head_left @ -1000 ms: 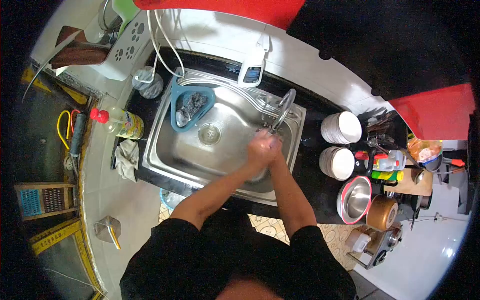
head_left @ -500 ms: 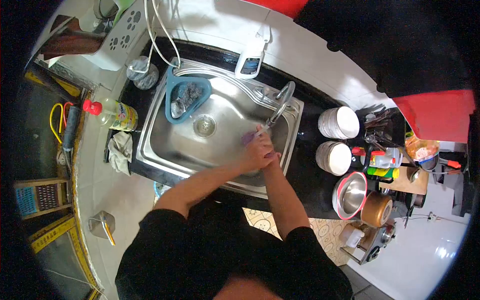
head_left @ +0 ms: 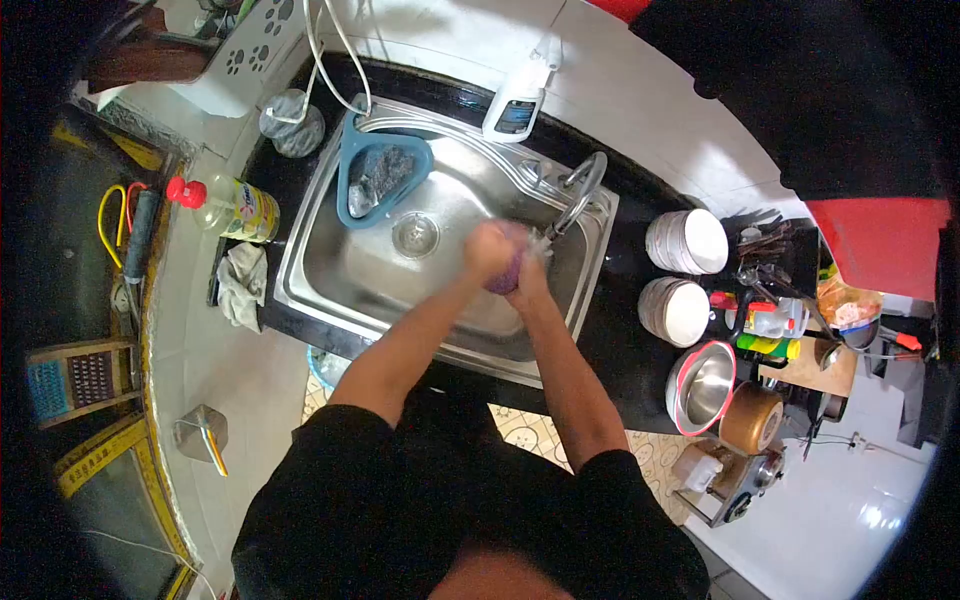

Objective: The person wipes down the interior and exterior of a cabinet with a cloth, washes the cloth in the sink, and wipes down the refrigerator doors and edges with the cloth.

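Observation:
A crumpled purple cloth [head_left: 506,278] is bunched between my hands over the right part of the steel sink [head_left: 345,290]. My left hand [head_left: 488,247] is closed on it, smeared by motion. On the other side my right hand [head_left: 532,276] grips the same cloth, its fingers partly hidden. Water runs from the curved faucet [head_left: 583,200] onto the hands and cloth. To the left, a blue triangular strainer basket [head_left: 345,185] sits in the sink's corner with dark mesh-like scrubbers inside. The metal drain [head_left: 415,235] lies left of my hands.
A white spray bottle [head_left: 515,105] stands behind the sink. At left are a red-capped bottle [head_left: 240,208] and a folded rag [head_left: 242,285]. Stacked bowls [head_left: 675,310], a red-rimmed basin [head_left: 700,388] and a brownish pot [head_left: 752,418] line the right counter.
My left hand has shifted up and left, and the hands now sit side by side around the cloth instead of overlapping. The camera view has shifted slightly.

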Demonstrator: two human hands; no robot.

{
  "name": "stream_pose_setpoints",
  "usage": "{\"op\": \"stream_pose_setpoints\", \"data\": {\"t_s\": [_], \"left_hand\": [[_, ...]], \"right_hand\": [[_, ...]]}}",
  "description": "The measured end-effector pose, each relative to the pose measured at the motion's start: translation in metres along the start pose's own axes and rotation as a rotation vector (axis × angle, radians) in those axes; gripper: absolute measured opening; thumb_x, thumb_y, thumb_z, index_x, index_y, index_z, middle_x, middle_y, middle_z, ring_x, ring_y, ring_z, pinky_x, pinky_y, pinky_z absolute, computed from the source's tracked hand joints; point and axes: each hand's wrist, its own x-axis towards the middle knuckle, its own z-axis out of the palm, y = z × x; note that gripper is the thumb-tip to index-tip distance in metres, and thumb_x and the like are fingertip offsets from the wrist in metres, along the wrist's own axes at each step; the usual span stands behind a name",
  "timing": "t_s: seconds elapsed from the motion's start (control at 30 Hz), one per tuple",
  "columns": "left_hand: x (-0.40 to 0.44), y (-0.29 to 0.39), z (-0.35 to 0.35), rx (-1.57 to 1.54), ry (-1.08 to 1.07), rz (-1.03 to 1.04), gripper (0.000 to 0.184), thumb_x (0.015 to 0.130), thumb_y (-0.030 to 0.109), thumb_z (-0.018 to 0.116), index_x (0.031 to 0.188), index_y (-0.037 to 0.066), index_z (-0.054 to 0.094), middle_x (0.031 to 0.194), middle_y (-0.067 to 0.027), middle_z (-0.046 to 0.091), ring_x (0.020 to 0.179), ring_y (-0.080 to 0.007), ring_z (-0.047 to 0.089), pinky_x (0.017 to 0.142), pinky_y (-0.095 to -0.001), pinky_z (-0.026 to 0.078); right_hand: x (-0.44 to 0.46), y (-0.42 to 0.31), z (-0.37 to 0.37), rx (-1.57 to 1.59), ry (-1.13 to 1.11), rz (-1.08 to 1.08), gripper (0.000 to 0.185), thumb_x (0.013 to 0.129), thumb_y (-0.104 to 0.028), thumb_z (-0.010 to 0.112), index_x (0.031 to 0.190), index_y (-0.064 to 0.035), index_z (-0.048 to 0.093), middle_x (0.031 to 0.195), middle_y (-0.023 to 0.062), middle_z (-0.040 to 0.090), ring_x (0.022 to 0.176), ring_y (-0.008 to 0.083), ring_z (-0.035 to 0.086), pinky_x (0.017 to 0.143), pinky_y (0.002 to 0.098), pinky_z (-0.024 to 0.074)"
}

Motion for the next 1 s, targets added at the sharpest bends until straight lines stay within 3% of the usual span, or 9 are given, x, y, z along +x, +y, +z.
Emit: {"op": "stream_pose_setpoints", "data": {"t_s": [0.03,0.27,0.37,0.5,0.57,0.7,0.77,0.9,1.0], "left_hand": [[0.013,-0.01,0.0,0.057,-0.012,-0.02,0.024,0.077,0.028,0.065,0.071,0.005,0.069,0.068,-0.0104,0.068,0.068,-0.0216,0.066,0.074,-0.0381,0.052],[0.005,-0.035,0.029,-1.282,-0.331,-0.426,0.021,0.084,0.027,0.061,0.087,0.006,0.062,0.083,-0.0187,0.061,0.074,-0.0276,0.062,0.07,-0.0406,0.051],[-0.024,-0.017,0.038,-0.262,0.104,0.326,0.027,0.088,0.024,0.058,0.094,-0.002,0.062,0.09,-0.0156,0.066,0.081,-0.0265,0.064,0.072,-0.0387,0.05],[-0.08,0.006,0.043,0.148,0.118,0.86,0.016,0.079,0.022,0.062,0.081,0.006,0.061,0.077,-0.0152,0.057,0.074,-0.0339,0.058,0.071,-0.0429,0.049],[-0.053,-0.025,0.062,0.177,0.067,0.743,0.015,0.079,0.02,0.063,0.084,0.006,0.061,0.081,-0.0146,0.058,0.077,-0.0327,0.058,0.073,-0.0413,0.049],[-0.017,-0.004,0.026,-0.388,0.084,0.239,0.024,0.083,0.018,0.063,0.1,0.002,0.062,0.098,-0.0137,0.063,0.088,-0.0295,0.062,0.079,-0.0378,0.049],[-0.04,0.002,0.038,-0.906,0.032,0.011,0.028,0.079,0.01,0.065,0.106,0.005,0.062,0.104,-0.0145,0.062,0.091,-0.031,0.062,0.076,-0.0399,0.05],[-0.085,0.008,0.055,-0.132,0.333,0.572,0.029,0.088,0.014,0.059,0.114,0.004,0.06,0.108,-0.0107,0.063,0.092,-0.0222,0.06,0.079,-0.0354,0.048],[-0.047,-0.001,0.039,-0.447,0.119,0.242,0.025,0.092,0.016,0.054,0.112,0.002,0.06,0.106,-0.0117,0.062,0.097,-0.0216,0.058,0.085,-0.0369,0.045]], "right_hand": [[-0.005,-0.01,0.015,-0.04,0.02,0.068,0.039,0.096,-0.043,0.044,0.113,-0.0103,0.055,0.109,0.009,0.059,0.097,0.0249,0.059,0.081,0.0416,0.0505],[-0.043,-0.042,0.017,-0.031,0.039,0.19,0.039,0.096,-0.042,0.044,0.121,-0.0142,0.054,0.116,0.0077,0.06,0.105,0.0231,0.059,0.088,0.0415,0.0492],[-0.055,-0.044,0.011,0.085,0.069,0.282,0.039,0.096,-0.04,0.046,0.121,-0.0117,0.052,0.122,0.0121,0.056,0.113,0.0255,0.054,0.095,0.0399,0.0454],[-0.034,-0.025,-0.031,0.082,-0.053,0.232,0.04,0.094,-0.04,0.047,0.12,-0.0091,0.052,0.121,0.012,0.055,0.114,0.0245,0.053,0.095,0.0395,0.0453],[0.001,0.018,-0.078,-0.368,-0.007,-0.165,0.041,0.093,-0.04,0.048,0.119,-0.0088,0.052,0.118,0.0104,0.056,0.112,0.0232,0.053,0.094,0.0397,0.0463],[-0.012,-0.017,0.025,0.048,0.17,0.018,0.026,0.094,-0.038,0.053,0.1,-0.013,0.059,0.085,-0.0001,0.06,0.071,0.0146,0.058,0.061,0.0303,0.0498],[0.023,-0.007,-0.019,-0.122,0.184,-0.026,0.023,0.093,-0.035,0.055,0.097,-0.0132,0.059,0.083,0.0003,0.059,0.069,0.0144,0.056,0.058,0.0302,0.0482],[0.026,-0.02,-0.048,-0.013,0.107,0.02,0.021,0.093,-0.034,0.057,0.09,-0.0125,0.058,0.079,0.0002,0.057,0.069,0.0144,0.056,0.059,0.0306,0.0479],[-0.009,-0.02,0.01,-0.187,0.055,-0.105,0.021,0.092,-0.033,0.057,0.086,-0.0121,0.059,0.078,0.0011,0.058,0.07,0.0146,0.057,0.062,0.0309,0.0484]]}}
